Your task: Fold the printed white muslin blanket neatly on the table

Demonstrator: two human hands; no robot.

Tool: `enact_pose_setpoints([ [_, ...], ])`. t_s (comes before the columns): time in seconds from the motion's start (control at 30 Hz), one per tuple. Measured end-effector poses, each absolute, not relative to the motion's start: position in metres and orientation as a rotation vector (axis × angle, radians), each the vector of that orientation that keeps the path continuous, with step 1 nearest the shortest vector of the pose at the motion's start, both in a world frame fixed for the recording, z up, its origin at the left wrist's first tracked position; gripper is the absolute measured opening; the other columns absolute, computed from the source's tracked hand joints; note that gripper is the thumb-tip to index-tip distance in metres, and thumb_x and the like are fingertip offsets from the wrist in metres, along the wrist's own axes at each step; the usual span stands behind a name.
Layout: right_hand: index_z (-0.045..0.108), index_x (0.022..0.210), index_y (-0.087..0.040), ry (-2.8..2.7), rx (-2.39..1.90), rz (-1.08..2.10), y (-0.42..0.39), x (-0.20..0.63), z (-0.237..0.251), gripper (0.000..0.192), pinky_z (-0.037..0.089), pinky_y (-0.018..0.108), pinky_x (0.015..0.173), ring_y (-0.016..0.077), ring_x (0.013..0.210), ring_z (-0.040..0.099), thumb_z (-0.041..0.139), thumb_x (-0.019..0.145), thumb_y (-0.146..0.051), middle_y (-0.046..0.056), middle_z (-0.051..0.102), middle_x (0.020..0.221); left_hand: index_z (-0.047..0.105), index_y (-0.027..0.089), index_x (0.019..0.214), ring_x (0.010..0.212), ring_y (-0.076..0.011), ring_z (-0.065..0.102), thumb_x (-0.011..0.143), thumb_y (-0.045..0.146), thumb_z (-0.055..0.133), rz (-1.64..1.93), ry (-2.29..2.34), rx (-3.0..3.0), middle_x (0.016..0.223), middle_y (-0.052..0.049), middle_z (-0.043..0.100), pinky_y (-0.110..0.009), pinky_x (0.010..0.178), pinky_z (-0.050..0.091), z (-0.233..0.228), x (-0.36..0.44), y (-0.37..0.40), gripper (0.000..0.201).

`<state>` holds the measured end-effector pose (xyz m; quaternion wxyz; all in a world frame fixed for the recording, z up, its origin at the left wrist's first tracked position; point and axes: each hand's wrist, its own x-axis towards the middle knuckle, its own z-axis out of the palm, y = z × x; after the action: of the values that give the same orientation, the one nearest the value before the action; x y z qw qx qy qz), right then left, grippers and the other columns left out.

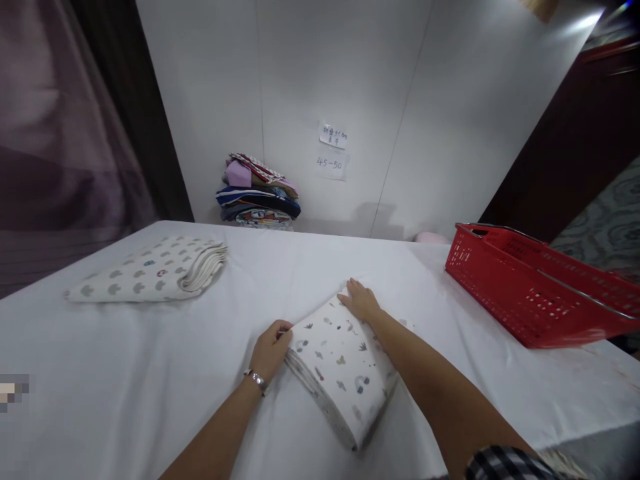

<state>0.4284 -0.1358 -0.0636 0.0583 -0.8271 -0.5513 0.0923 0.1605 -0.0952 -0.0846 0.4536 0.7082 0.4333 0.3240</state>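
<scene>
A folded white cloth [345, 360] printed with small rainbows, leaves and other shapes lies in front of me on the white-covered table. At its left corner, my left hand [273, 347], with a metal band at the wrist, has its fingers curled around the layered edge. My right hand [361, 301] rests on the far corner with its fingers stretched out flat. Several layers show along the cloth's near left edge. Farther left sits another folded white cloth [145, 270] with grey mushroom-like prints, its layers bulging at the right end.
On the right stands a red plastic basket [500, 293] with perforated sides. Behind the table's far edge is a stack of folded fabrics [257, 193] against the white wall [325, 67]. Handwritten paper notes [332, 153] are stuck there. A mauve curtain [55, 133] hangs at the left.
</scene>
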Motion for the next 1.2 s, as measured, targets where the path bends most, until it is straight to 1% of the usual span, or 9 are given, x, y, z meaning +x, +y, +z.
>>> enact_pose_setpoints([
  [0.33,0.017,0.140,-0.016,-1.598,-2.472,0.339,-0.127,0.439,-0.063,0.071,0.014,0.037,0.105,0.0188,0.133,0.011,0.018,0.084,-0.061,0.005,0.011,0.146,0.059,0.019,0.075,0.058,-0.0130,0.050,0.069,0.034,0.047,0.790,1.068,1.756,0.064,0.003,0.057,-0.023,0.054,0.036,-0.081,0.161,-0.096,0.020],
  [0.4,0.018,0.140,-0.016,-1.565,-2.476,0.328,-0.128,0.437,-0.060,0.068,0.012,0.038,0.106,0.0197,0.133,0.011,0.020,0.086,-0.058,0.006,0.013,0.145,0.059,0.019,0.075,0.058,-0.0129,0.050,0.069,0.034,0.046,0.781,1.071,1.754,0.064,0.003,0.057,-0.023,0.053,0.036,-0.081,0.160,-0.096,0.021],
  [0.5,0.018,0.139,-0.017,-1.546,-2.444,0.260,-0.138,0.422,-0.057,0.066,0.005,0.042,0.106,0.0211,0.134,0.006,0.022,0.086,-0.056,0.007,0.011,0.146,0.058,0.020,0.075,0.060,-0.0135,0.050,0.069,0.035,0.046,0.775,1.066,1.756,0.064,0.003,0.057,-0.023,0.053,0.036,-0.082,0.160,-0.096,0.021],
  [0.6,0.017,0.140,-0.017,-1.702,-2.286,0.254,-0.158,0.391,-0.055,0.069,0.001,0.044,0.106,0.0215,0.134,0.003,0.023,0.085,-0.059,0.007,0.010,0.146,0.058,0.020,0.076,0.062,-0.0141,0.052,0.069,0.034,0.046,0.776,1.061,1.771,0.065,0.003,0.058,-0.023,0.055,0.037,-0.083,0.160,-0.094,0.021],
  [0.73,0.015,0.140,-0.018,-1.976,-2.046,0.387,-0.184,0.349,-0.054,0.070,0.004,0.045,0.106,0.0217,0.134,0.005,0.021,0.085,-0.061,0.008,0.010,0.146,0.058,0.019,0.075,0.060,-0.0139,0.051,0.068,0.035,0.047,0.780,1.054,1.761,0.064,0.003,0.057,-0.023,0.054,0.037,-0.084,0.160,-0.093,0.020],
  [0.87,0.016,0.140,-0.017,-2.089,-1.992,0.375,-0.190,0.334,-0.053,0.073,0.003,0.045,0.106,0.0222,0.134,0.004,0.022,0.083,-0.063,0.009,0.009,0.146,0.058,0.019,0.073,0.058,-0.0136,0.051,0.066,0.035,0.048,0.818,1.032,1.739,0.062,0.003,0.057,-0.023,0.053,0.037,-0.083,0.161,-0.092,0.020],
  [1.0,0.017,0.140,-0.018,-2.105,-2.026,0.323,-0.180,0.344,-0.053,0.072,0.001,0.043,0.107,0.0204,0.134,0.006,0.022,0.084,-0.063,0.008,0.012,0.145,0.058,0.018,0.073,0.058,-0.0138,0.051,0.065,0.035,0.048,0.832,1.008,1.715,0.062,0.002,0.057,-0.023,0.053,0.038,-0.083,0.161,-0.093,0.021],
  [1.1,0.020,0.139,-0.021,-2.053,-2.116,0.286,-0.175,0.365,-0.054,0.069,0.003,0.042,0.107,0.0202,0.134,0.008,0.022,0.084,-0.062,0.006,0.013,0.145,0.058,0.019,0.074,0.059,-0.0138,0.051,0.065,0.035,0.048,0.831,1.015,1.723,0.063,0.003,0.057,-0.023,0.053,0.037,-0.083,0.160,-0.093,0.021],
  [1.2,0.026,0.137,-0.023,-1.904,-2.282,0.229,-0.179,0.400,-0.054,0.063,0.006,0.041,0.107,0.0199,0.133,0.011,0.027,0.085,-0.058,0.004,0.017,0.145,0.059,0.019,0.073,0.060,-0.0140,0.051,0.065,0.035,0.049,0.834,1.019,1.724,0.063,0.002,0.058,-0.023,0.054,0.037,-0.082,0.160,-0.093,0.020],
])
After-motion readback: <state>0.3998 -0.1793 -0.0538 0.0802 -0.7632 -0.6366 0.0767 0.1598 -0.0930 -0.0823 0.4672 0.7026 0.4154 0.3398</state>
